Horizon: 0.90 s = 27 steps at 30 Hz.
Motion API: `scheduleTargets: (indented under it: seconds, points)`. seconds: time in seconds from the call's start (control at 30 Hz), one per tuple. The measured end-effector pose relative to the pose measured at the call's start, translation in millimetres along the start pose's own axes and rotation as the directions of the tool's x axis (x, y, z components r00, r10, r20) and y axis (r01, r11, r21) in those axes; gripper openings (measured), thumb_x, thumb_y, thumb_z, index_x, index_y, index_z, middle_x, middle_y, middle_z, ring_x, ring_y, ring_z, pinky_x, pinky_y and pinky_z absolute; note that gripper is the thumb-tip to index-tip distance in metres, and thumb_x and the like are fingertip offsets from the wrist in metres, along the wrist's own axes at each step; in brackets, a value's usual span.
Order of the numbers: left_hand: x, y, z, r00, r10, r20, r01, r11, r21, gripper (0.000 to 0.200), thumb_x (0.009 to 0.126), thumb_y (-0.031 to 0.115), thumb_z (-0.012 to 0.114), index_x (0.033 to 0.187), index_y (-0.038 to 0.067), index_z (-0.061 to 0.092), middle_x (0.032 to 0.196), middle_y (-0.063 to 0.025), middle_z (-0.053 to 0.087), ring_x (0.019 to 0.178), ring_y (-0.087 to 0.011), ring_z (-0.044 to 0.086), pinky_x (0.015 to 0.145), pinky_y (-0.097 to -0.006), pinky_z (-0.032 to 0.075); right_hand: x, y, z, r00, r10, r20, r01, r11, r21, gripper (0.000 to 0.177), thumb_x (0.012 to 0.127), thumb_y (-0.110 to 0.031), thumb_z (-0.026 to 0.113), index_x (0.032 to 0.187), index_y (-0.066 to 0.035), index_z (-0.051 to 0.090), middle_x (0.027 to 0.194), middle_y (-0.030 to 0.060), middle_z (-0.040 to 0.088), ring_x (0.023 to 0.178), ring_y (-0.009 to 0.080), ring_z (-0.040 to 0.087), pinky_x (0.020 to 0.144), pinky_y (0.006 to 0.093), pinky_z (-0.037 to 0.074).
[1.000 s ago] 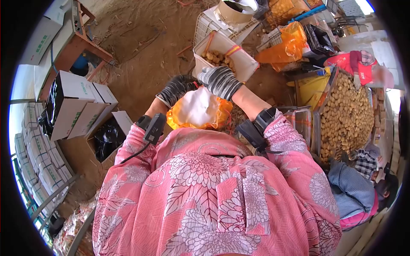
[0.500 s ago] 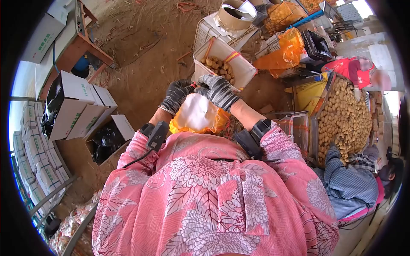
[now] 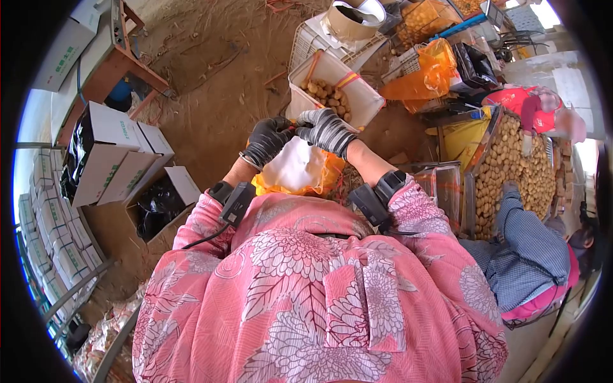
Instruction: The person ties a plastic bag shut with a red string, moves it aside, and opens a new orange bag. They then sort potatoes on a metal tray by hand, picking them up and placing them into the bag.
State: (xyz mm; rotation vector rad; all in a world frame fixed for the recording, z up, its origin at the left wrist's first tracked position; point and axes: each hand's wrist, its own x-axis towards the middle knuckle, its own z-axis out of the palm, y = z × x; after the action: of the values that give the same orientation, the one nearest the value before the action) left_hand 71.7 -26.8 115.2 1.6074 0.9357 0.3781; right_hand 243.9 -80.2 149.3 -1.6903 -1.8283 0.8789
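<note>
While there's a wide stretch of dirt floor (image 3: 198,83) ahead and to the left, the white tub (image 3: 365,107) has its near edge just past the gloves, and a potato heap (image 3: 516,167) crowds the right. Left hand (image 3: 267,141) and right hand (image 3: 327,132) nearly meet, fingers curled in; can't tell if they're clamped on anything. The orange bag (image 3: 332,172) sits between the forearms, kinda crumpled around something smooth and white.
</note>
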Motion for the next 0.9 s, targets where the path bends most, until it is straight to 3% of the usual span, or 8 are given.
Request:
scheduleTargets:
  seconds: [0.1,0.23,0.33,0.4,0.63,0.73,0.8,0.9]
  points:
    - [1,0,-4,0.996,-0.025,0.087,0.026,1.000,-0.010,0.024,0.080,0.018,0.066,0.097,0.002,0.065,0.081,-0.0054,0.065,0.076,-0.0088,0.054,0.071,-0.0264,0.046,-1,-4,-5,0.957,0.246,0.157,-0.283,0.913,0.295,0.014,0.075,-0.011,0.063,0.084,-0.001,0.063,0.066,0.0109,0.063,0.053,0.0175,0.059,0.056,0.0300,0.049]
    - [-5,-1,-9,0.985,0.062,0.159,-0.051,0.996,-0.072,0.027,0.082,0.017,0.064,0.103,0.001,0.062,0.089,-0.0045,0.065,0.081,-0.0083,0.054,0.076,-0.0261,0.045,-2,4,1,0.954,0.268,0.132,-0.299,0.873,0.385,0.012,0.074,-0.010,0.064,0.081,0.000,0.063,0.062,0.0067,0.061,0.048,0.0106,0.055,0.051,0.0274,0.048]
    - [-6,-7,-8,0.970,0.091,0.225,-0.055,0.986,-0.158,0.028,0.083,0.014,0.063,0.107,0.000,0.060,0.093,-0.0033,0.064,0.084,-0.0088,0.053,0.079,-0.0257,0.044,-3,10,5,0.954,0.280,0.111,-0.300,0.903,0.308,0.011,0.073,-0.010,0.065,0.080,-0.002,0.062,0.063,0.0084,0.062,0.052,0.0158,0.057,0.055,0.0290,0.048]
    - [-6,-8,-6,0.977,0.041,0.211,-0.004,0.985,-0.172,0.026,0.083,0.012,0.062,0.106,0.000,0.060,0.093,-0.0027,0.064,0.085,-0.0093,0.054,0.079,-0.0258,0.044,-4,9,7,0.992,0.122,-0.013,-0.120,0.987,0.107,0.013,0.072,-0.013,0.065,0.081,-0.003,0.062,0.067,0.0110,0.063,0.061,0.0232,0.060,0.061,0.0325,0.048]
    - [-6,-8,1,0.988,-0.009,0.153,0.051,0.962,-0.270,0.026,0.082,0.011,0.062,0.106,-0.001,0.060,0.093,-0.0031,0.064,0.084,-0.0087,0.054,0.076,-0.0248,0.045,-5,-6,6,0.990,0.128,-0.062,-0.134,0.986,-0.095,0.018,0.072,-0.019,0.062,0.085,-0.006,0.062,0.075,0.0147,0.064,0.073,0.0305,0.061,0.067,0.0375,0.048]
    - [-7,-8,7,0.998,0.064,0.013,-0.062,0.991,-0.116,0.022,0.082,0.010,0.061,0.101,-0.002,0.062,0.089,-0.0038,0.065,0.080,-0.0086,0.055,0.072,-0.0245,0.046,-2,1,13,0.989,0.104,-0.103,-0.109,0.993,-0.045,0.016,0.074,-0.016,0.062,0.086,-0.004,0.063,0.072,0.0128,0.064,0.064,0.0250,0.062,0.063,0.0341,0.048]
    - [-7,-9,11,0.994,-0.015,-0.111,-0.024,0.940,-0.340,0.017,0.081,0.009,0.061,0.094,-0.002,0.063,0.083,-0.0052,0.065,0.075,-0.0105,0.056,0.070,-0.0250,0.046,3,-1,16,0.926,0.377,0.038,-0.362,0.851,0.380,0.013,0.076,-0.012,0.061,0.085,-0.003,0.063,0.068,0.0090,0.064,0.055,0.0162,0.059,0.056,0.0297,0.047]
    - [-3,-17,11,0.989,-0.097,-0.109,0.035,0.883,-0.468,0.013,0.081,0.006,0.059,0.091,-0.001,0.064,0.082,-0.0055,0.065,0.076,-0.0133,0.059,0.070,-0.0242,0.046,4,-9,15,0.916,0.398,0.050,-0.378,0.816,0.436,0.009,0.080,-0.009,0.059,0.084,-0.002,0.063,0.065,0.0040,0.061,0.050,0.0100,0.055,0.050,0.0258,0.045]
